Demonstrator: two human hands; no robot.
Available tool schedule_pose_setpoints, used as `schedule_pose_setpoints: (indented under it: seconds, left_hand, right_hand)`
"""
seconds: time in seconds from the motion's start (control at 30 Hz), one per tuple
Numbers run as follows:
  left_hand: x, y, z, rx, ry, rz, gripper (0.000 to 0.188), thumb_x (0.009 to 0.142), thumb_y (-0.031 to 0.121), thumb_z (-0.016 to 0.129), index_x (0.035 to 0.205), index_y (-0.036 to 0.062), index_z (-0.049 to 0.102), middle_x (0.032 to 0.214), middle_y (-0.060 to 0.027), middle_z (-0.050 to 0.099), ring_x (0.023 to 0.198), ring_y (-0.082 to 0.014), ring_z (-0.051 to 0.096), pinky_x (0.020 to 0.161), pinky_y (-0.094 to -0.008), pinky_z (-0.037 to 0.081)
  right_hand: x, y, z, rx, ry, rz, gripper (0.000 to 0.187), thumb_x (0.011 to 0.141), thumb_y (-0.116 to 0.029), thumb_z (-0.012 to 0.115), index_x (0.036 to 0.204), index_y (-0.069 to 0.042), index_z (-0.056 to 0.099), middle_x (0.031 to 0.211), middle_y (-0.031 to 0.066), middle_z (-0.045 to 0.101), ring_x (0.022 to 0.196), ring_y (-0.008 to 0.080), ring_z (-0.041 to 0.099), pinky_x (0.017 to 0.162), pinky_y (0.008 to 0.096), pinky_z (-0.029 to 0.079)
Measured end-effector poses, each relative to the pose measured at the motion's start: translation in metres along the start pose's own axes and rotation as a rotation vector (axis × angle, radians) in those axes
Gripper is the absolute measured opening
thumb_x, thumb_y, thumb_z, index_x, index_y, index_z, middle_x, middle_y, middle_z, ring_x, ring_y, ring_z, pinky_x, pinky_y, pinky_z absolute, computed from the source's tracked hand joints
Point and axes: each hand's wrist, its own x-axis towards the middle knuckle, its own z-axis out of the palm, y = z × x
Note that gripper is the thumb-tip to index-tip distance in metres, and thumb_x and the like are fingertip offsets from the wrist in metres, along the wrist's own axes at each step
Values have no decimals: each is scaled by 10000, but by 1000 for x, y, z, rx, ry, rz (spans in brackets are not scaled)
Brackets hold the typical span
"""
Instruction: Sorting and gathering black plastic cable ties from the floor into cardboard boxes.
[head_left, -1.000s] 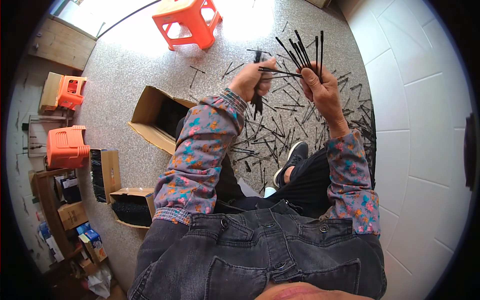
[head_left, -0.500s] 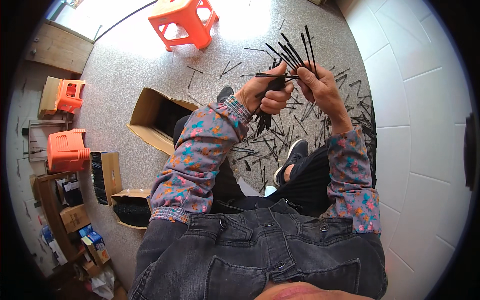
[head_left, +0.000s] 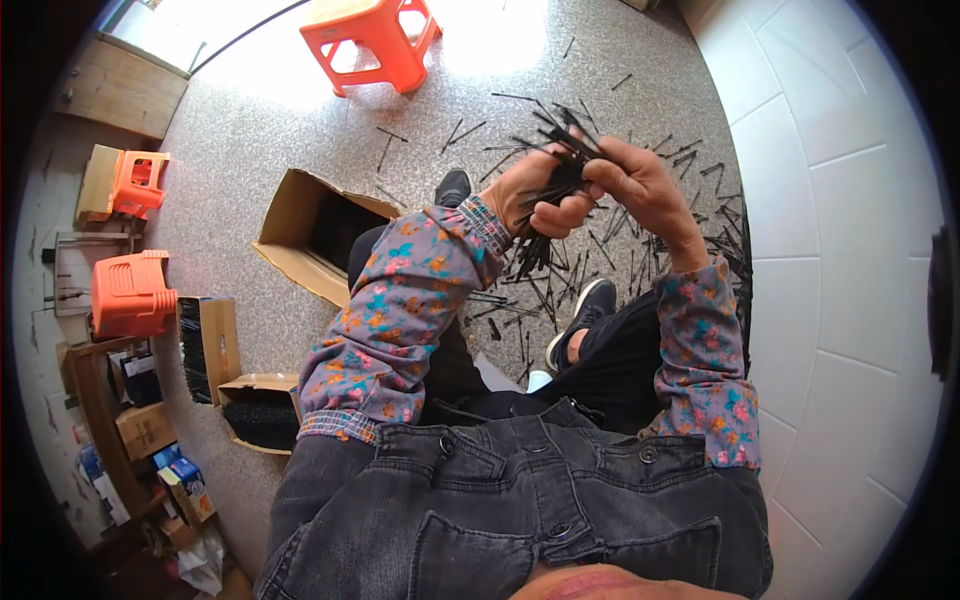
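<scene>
My left hand is wrapped round a thick bundle of thin black sticks, whose ends stick out above and below the fist. My right hand is closed with thumb and fingers pinched at the bundle's upper right side, touching it. Several sticks fan out at odd angles between the two hands. Exactly which sticks the right fingers grip is partly hidden. On the speckled floor beneath, many loose black sticks lie scattered, thickest to the right beside the wall.
An open cardboard box stands left of my legs, with smaller boxes holding black contents nearby. An orange stool is ahead; more orange stools line the left side. A white tiled wall rises at right. My shoes are among the sticks.
My right hand has brought its fanned sticks down and left against the bundle, where they now mingle with the others. My left hand has shifted slightly right.
</scene>
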Motion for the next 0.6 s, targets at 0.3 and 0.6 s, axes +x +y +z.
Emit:
schedule_pose_setpoints:
  seconds: [0.3, 0.6]
  left_hand:
    - [-3, -8, 16, 113, 122, 79, 590, 878, 577, 394, 872, 12, 564, 578, -107, 520, 343, -120, 405, 286, -207, 293]
    - [0, -9, 6, 295, 172, 73, 260, 881, 226, 519, 965, -19, 547, 644, -68, 567, 443, -109, 441, 364, -213, 306]
  right_hand:
    - [-6, -15, -12, -345, -180, 42, 295, 784, -312, 661, 819, -29, 591, 650, 34, 583, 609, 113, 537, 535, 254, 405]
    - [-2, -3, -19, 57, 132, -3, 408, 882, -404, 490, 922, -12, 592, 790, 55, 595, 724, 129, 557, 651, 253, 449]
